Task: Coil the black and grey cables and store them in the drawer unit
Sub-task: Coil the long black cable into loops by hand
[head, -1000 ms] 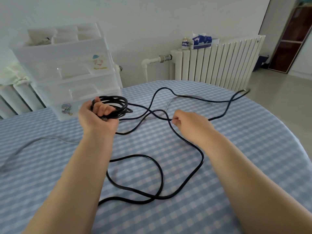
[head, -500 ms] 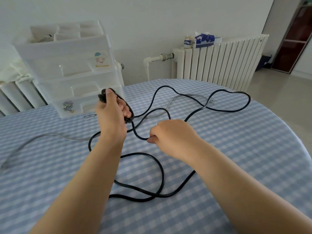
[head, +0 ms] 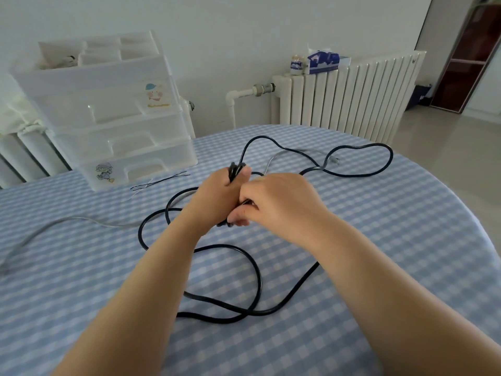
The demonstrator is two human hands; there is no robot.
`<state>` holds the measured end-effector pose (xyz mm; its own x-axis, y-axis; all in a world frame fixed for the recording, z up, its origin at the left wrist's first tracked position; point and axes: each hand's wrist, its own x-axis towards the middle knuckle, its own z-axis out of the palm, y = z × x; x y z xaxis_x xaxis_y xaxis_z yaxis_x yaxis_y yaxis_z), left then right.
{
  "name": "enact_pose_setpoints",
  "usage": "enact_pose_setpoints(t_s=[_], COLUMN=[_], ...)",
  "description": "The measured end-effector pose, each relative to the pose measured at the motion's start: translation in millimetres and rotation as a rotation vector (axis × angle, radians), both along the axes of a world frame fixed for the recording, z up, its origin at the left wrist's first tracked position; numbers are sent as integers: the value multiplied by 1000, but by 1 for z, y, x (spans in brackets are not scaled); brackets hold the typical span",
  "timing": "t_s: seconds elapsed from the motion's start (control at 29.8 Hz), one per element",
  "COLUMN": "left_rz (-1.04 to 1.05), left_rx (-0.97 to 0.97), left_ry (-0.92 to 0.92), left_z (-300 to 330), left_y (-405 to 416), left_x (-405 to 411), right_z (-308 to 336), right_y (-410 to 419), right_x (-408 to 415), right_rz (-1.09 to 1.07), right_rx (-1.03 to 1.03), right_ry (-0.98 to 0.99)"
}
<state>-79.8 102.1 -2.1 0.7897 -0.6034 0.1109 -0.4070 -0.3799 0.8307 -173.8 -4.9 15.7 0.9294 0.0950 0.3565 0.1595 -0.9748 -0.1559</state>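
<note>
Cables number two on the checked tablecloth: one black cable and one thin grey cable. Two bare hands meet above the middle of the table. One clear drawer unit stands at the far left with three drawer fronts and an open tray on top. A few thin wire ties lie just in front of it.

The left hand grips a bundle of black coils, whose loops stick up past its thumb. The right hand presses against the left, its fingers curled round a strand of the same cable at the bundle. A second ago the hands were well apart, the left showing its coil openly and the right pinching a strand out on the cloth; half a second ago the right was closing in. The far loop has also drawn in from the table's edge.

Loose black cable lies in wide curves near the person and in a loop at the far right. The grey one trails flat from the left edge toward the middle, and its far end shows beyond the hands.

All three drawers are closed. The top tray holds small items too blurred to name.
</note>
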Motion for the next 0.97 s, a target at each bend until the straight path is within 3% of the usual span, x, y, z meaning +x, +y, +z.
enact_pose_setpoints(t_s=[0.1,0.3,0.47,0.6,0.77,0.97], left_rz=[-168,-297,-400,-470,-551,-651], left_rx=[-48,-102,-171,-134,-141,-395], left_ry=[236,460,661,709,710,915], left_z=[2,2,1,2,3,-4], left_y=[4,8,9,12,13,17], left_x=[-5,-5,-4,-5,-4,8], right_z=[3,-6,-11,-16,-22,-17], right_y=[-10,-23,-27,-39,-55,-64], right_x=[0,5,8,11,19,17], right_rz=[-63,-85,-104,-145,-58,-2], right_rx=[73,405,431,422,568,700], right_ry=[-59,30,-1,-7,36,127])
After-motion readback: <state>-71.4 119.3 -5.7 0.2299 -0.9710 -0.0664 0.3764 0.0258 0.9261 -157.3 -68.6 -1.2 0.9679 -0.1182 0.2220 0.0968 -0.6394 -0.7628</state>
